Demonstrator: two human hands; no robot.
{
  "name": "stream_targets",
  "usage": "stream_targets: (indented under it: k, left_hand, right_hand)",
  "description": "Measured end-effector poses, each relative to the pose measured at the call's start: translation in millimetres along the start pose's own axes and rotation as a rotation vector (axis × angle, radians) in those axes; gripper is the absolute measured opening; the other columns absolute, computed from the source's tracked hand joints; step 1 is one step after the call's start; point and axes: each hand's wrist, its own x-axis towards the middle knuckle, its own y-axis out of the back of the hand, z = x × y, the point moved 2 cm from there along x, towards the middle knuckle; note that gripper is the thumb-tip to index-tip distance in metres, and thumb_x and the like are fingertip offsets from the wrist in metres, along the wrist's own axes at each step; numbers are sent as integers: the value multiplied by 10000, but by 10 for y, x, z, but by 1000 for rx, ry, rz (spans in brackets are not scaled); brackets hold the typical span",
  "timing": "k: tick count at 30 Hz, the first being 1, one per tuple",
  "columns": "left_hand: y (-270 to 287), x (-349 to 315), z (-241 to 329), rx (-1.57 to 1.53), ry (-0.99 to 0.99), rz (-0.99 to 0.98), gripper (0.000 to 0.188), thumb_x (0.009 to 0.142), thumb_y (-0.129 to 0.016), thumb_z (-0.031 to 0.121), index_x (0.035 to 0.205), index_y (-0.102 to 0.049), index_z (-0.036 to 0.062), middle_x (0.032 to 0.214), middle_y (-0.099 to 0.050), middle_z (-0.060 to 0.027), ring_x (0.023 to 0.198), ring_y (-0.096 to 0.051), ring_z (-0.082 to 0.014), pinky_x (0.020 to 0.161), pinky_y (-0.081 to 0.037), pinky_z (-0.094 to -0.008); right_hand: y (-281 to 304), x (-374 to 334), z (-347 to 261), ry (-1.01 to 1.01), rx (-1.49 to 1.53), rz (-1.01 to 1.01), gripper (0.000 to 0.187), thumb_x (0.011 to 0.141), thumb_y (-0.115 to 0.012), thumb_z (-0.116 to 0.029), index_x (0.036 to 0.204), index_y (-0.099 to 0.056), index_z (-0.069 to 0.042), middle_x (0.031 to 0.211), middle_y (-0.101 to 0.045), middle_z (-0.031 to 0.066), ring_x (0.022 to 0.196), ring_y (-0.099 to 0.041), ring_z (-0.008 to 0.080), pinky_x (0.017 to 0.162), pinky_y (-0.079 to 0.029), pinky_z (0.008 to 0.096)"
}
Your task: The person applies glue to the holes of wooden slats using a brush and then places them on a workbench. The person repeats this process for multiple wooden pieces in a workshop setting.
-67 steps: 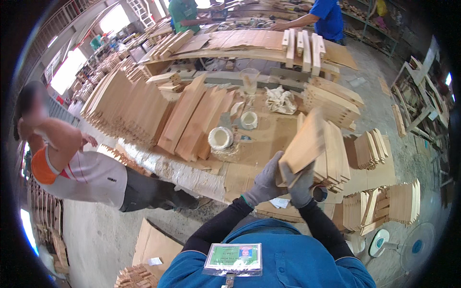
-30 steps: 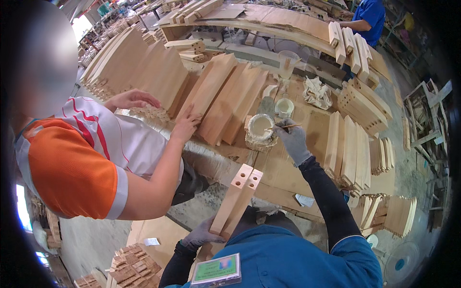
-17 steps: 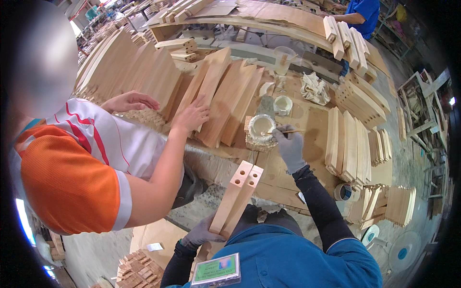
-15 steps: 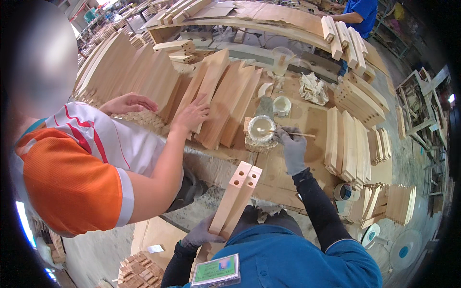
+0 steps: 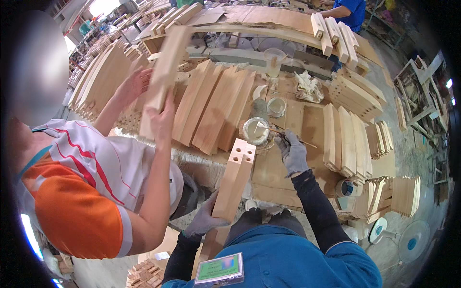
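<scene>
My gloved left hand (image 5: 207, 219) is wrapped round a pair of wooden bars (image 5: 233, 185) held side by side, their drilled ends pointing up and away from me. In my gloved right hand (image 5: 293, 153) is a thin wooden stick (image 5: 308, 143). Its white-coated tip sits at the mouth of a round, crusted cup of white paste (image 5: 254, 137), which looks like glue. A second cup (image 5: 276, 107) of pale stuff stands just beyond. On my left a co-worker's hands hold a long wooden piece (image 5: 165, 72) upright, blurred by motion.
Wooden boards (image 5: 211, 108) lean in rows on the cardboard-covered bench (image 5: 273, 180). More bars (image 5: 343, 139) stand at the right, near a crumpled cloth (image 5: 309, 87) and a clear tub (image 5: 275, 61). A fan (image 5: 413, 242) stands low right. Another person (image 5: 349, 14) works at the far side.
The co-worker has picked up a wooden piece and lifted it. My bars have tilted a little and moved closer to the cup. The stick's coated tip now shows higher at the cup's mouth.
</scene>
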Motion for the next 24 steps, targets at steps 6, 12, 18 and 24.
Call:
stream_targets:
  k: [6, 12, 18, 24]
  left_hand:
    - [-250, 125, 187, -54, -19, -109, 1000, 576, -772, 62, 1400, -207, 42, 1323, -394, -78, 1203, -378, -160, 994, -321, -311]
    - [-665, 192, 410, 19, -26, -200, 1017, 556, -791, 53, 1396, -219, 44, 1317, -403, -75, 1196, -385, -165, 992, -320, -318]
    - [-1005, 271, 460, 35, -9, -302, 1031, 552, -795, 92, 1395, -204, 21, 1353, -364, -103, 1242, -339, -177, 1035, -259, -317]
    - [-1329, 307, 546, 27, -25, -334, 1024, 555, -795, 105, 1391, -210, 16, 1342, -378, -105, 1239, -346, -181, 1037, -255, -319]
  right_hand:
    - [-415, -740, -671, 236, -113, -61, 54, 860, -569, -88, 849, -574, -35, 852, -631, 121, 718, -639, 200, 629, -563, 307]
    - [-369, -1249, -1125, 337, -263, -52, 61, 858, -567, -73, 824, -548, -26, 843, -624, 143, 709, -637, 220, 632, -560, 341]
    - [-139, -1385, -1471, 385, -256, -8, 38, 834, -568, -7, 843, -532, -13, 963, -603, 166, 818, -625, 223, 728, -553, 350]
    - [35, -1529, -1730, 396, -189, -33, 137, 785, -557, 104, 837, -516, -15, 988, -593, 186, 892, -611, 245, 810, -536, 377]
